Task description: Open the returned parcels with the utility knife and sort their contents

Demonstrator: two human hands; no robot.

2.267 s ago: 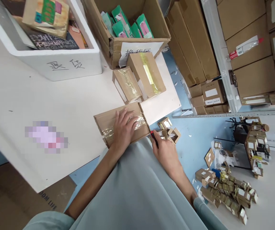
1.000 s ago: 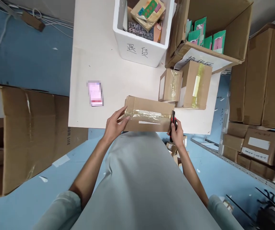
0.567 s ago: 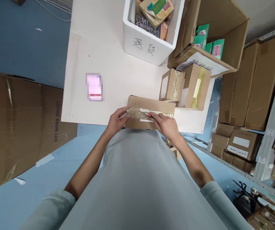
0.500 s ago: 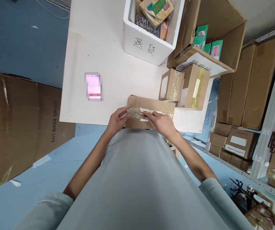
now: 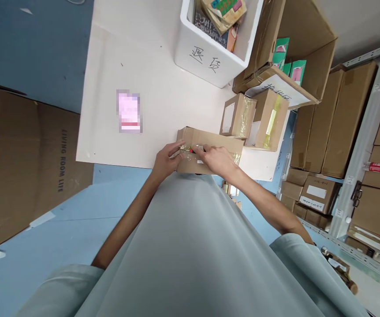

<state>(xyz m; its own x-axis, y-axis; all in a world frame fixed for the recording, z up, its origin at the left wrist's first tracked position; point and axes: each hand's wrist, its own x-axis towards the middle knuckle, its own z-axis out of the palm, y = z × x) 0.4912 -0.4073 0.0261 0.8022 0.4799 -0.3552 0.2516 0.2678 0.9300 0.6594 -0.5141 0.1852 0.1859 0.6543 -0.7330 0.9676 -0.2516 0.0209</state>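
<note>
A flat brown cardboard parcel (image 5: 221, 143) sealed with clear tape lies at the near edge of the white table (image 5: 110, 66). My left hand (image 5: 165, 159) grips its left end, fingers curled over the top. My right hand (image 5: 217, 159) is closed on a red-handled cutter (image 5: 192, 151), whose tip rests on the tape seam close to the left end of the parcel, just beside my left fingers.
Two smaller taped boxes (image 5: 254, 121) stand right behind the parcel. A white foam bin (image 5: 206, 57) with books and an open carton (image 5: 296, 39) with green packets sit at the far edge. A large carton (image 5: 21, 154) stands on the floor left; shelves of boxes (image 5: 348, 127) on the right.
My right hand has drawn the cutter leftward along the tape seam, from the parcel's right end to near its left end. My left hand stays on the left end.
</note>
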